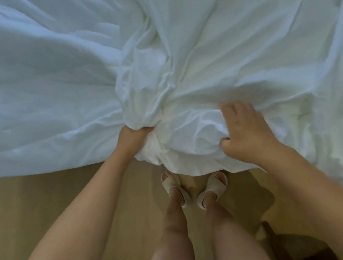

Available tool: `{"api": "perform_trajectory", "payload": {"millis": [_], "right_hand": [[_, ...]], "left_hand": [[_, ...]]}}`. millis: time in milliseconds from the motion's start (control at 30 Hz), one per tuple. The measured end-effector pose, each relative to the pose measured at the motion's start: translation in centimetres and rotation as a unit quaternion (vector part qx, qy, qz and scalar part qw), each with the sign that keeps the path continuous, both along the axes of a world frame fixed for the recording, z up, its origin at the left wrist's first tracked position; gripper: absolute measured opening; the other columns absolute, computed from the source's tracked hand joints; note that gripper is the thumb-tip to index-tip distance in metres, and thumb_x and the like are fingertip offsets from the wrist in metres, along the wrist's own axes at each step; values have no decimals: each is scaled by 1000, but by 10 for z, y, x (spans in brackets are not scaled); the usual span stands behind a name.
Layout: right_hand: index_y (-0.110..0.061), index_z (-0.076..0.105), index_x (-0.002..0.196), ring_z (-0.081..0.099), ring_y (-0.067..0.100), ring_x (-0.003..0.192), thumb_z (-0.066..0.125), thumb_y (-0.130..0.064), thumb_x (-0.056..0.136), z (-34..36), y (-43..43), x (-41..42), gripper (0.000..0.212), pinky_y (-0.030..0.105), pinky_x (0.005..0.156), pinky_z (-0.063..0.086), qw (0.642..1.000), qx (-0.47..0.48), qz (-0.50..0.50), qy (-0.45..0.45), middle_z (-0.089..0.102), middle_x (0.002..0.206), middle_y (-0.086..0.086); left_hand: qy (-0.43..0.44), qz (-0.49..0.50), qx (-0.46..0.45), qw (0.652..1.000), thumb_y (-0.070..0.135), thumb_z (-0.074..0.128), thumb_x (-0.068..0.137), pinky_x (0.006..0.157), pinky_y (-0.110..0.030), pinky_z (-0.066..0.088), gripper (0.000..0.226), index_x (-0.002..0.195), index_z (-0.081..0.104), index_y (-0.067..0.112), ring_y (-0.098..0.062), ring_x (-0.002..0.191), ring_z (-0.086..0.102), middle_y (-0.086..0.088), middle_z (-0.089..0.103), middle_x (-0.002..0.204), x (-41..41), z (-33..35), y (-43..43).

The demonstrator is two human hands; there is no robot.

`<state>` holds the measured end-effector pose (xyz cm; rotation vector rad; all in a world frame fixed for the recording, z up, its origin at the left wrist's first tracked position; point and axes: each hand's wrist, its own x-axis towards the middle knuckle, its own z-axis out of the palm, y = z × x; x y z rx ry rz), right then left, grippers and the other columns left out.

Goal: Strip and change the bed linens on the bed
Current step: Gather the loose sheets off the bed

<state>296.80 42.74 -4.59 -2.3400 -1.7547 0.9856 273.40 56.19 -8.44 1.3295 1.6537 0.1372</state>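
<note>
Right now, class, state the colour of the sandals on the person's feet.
Cream-beige sandals, seen in the head view.

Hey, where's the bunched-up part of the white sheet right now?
In the head view, the bunched sheet sits at centre, spilling toward the floor, between the left hand gripping it and the right hand on it.

Count:
- hands: 2, left hand (134, 140) and right hand (245, 132)
- bare forearms (74, 222): 2
- bare legs (174, 236): 2
- beige open-toe slippers (212, 187): 2, one per foot
- white bed linen (181, 75): 1 bunched mass, number of separate pieces can't be told
- wooden floor (35, 198): 1
- dark object (297, 248), lower right: 1, partly cut off
</note>
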Motion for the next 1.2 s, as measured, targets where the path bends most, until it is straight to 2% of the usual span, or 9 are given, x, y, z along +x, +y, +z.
{"api": "perform_trajectory", "payload": {"millis": [167,333,467,533,600,667,867,1000,1200], "right_hand": [[-6,11,146,14,35,139,50,-21,85,-18,22,-90,74,41,115,8,980,77,176,-43,16,150,18],[1,15,141,30,35,132,49,-26,92,-68,70,-112,65,46,108,26,937,-6,251,-243,28,143,20],[-5,40,129,48,31,114,51,-23,94,-72,95,-105,41,39,86,43,966,-9,213,-146,49,126,12],[-9,48,121,53,30,105,56,-30,90,-51,96,-105,38,36,73,40,985,23,155,-69,56,115,8],[-13,50,93,54,27,79,55,-19,86,-24,93,-100,11,29,63,30,991,85,101,-7,56,91,4],[-17,34,70,36,15,55,46,-8,79,7,89,-88,17,27,51,20,987,135,82,21,40,67,-6],[-18,35,61,36,19,48,38,-7,66,65,71,-33,12,23,47,24,970,230,20,74,35,55,-8],[-28,26,59,32,11,52,35,-12,67,47,68,-35,20,27,48,23,981,172,-31,85,34,58,-7],[-12,50,95,43,24,86,54,-8,72,20,93,-80,24,31,64,30,999,21,22,-16,42,89,-1]], "left_hand": [[-14,48,-29,998,33,71,81,63,-18,43,33,106,59,16,-9,85,59,11,60,91,-7,-21,-2],[-50,62,-52,995,50,70,72,68,-22,47,38,98,59,25,-6,85,60,11,63,91,-16,-36,-2],[-171,131,-199,956,50,68,79,91,-41,50,63,129,52,14,-23,108,62,-4,65,117,-17,-33,-9],[-208,170,-173,948,50,64,83,91,-43,51,51,120,58,15,-24,104,64,-7,67,113,-14,-24,-10],[-153,176,-58,971,48,63,84,70,-27,52,27,89,63,22,-11,79,65,3,69,86,-16,-8,-4],[-94,134,48,985,50,64,74,56,-20,45,27,72,61,24,-4,63,60,10,63,69,-26,13,6],[134,50,163,976,63,54,80,72,-32,40,53,94,68,14,-26,91,62,-9,68,97,-126,67,61],[220,110,145,958,66,55,80,78,-36,40,66,109,65,8,-36,104,59,-22,64,113,-190,77,104],[114,-13,16,993,69,48,62,78,-33,40,74,119,57,23,-31,108,58,-10,61,124,-137,32,94]]}}
